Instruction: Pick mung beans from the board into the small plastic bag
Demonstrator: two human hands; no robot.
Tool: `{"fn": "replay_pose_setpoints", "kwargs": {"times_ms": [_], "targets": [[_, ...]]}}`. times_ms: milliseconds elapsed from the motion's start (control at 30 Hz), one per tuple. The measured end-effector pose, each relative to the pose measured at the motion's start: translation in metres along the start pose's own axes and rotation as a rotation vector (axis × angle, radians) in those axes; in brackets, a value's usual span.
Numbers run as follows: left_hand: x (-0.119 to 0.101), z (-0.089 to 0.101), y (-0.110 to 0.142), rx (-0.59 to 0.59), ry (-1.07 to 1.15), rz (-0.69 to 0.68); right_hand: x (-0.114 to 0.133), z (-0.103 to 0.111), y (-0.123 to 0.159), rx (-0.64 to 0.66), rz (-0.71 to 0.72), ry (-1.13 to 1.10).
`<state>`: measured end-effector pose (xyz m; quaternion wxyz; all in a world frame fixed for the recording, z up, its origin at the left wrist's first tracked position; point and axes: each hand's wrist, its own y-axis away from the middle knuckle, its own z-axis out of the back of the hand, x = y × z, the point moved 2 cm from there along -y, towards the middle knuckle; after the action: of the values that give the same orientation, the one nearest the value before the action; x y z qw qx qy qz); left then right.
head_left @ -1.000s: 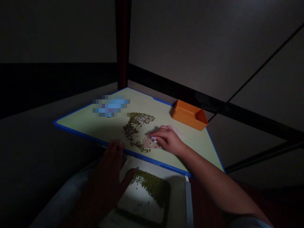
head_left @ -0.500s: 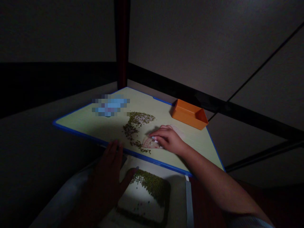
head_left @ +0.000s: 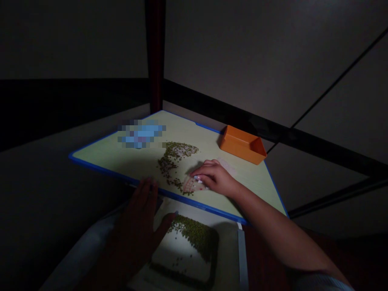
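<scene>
My right hand (head_left: 214, 176) rests low over the pale board (head_left: 127, 163), thumb and fingers pinched together. Whatever lies between the fingertips is too small to make out; a whitish spot shows by the thumb. Just under and left of those fingers is a pale fan-shaped patch (head_left: 190, 186) with reddish markings. Small green beans (head_left: 168, 165) spread in a curved band to the left of it. My left hand (head_left: 141, 214), dark in shadow, lies with its fingers stretched out, their tips at the board's blue front edge. Its thumb reaches over a white tray (head_left: 163, 208).
Green beans (head_left: 197, 230) are heaped in the tray below the board, with a few loose ones on its floor. An orange box (head_left: 242, 151) stands at the board's far right. A blurred blue item (head_left: 142, 135) lies far left. Walls rise behind.
Both hands keep nearly the same place and pose. The view has shifted very slightly; nothing is visibly picked up or let go.
</scene>
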<state>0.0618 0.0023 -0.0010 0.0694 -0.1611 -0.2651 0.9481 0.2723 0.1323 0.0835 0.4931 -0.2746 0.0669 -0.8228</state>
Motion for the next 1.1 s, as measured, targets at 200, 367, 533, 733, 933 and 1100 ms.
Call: {"fn": "replay_pose_setpoints", "kwargs": {"times_ms": [200, 367, 533, 733, 933, 1100], "targets": [[-0.0022, 0.0066, -0.0007, 0.044, -0.016, -0.009, 0.0001, -0.0002, 0.0014, 0.025, -0.024, 0.012], [-0.0034, 0.0087, -0.0011, 0.062, -0.016, 0.016, -0.0003, -0.0001, 0.0025, 0.014, -0.01, -0.01], [-0.0022, 0.0061, -0.0002, 0.043, -0.002, 0.011, 0.0001, -0.0003, 0.0023, 0.029, 0.001, -0.004], [-0.0012, 0.0054, -0.0003, 0.057, -0.001, 0.011, 0.0013, -0.0007, 0.002, 0.028, 0.005, 0.001], [-0.0018, 0.0051, -0.0003, 0.057, 0.001, 0.018, 0.0058, -0.0008, 0.0009, 0.012, 0.018, -0.001], [-0.002, 0.005, -0.0005, 0.04, -0.009, 0.002, 0.0067, -0.0005, 0.0007, 0.024, 0.012, -0.007]]}}
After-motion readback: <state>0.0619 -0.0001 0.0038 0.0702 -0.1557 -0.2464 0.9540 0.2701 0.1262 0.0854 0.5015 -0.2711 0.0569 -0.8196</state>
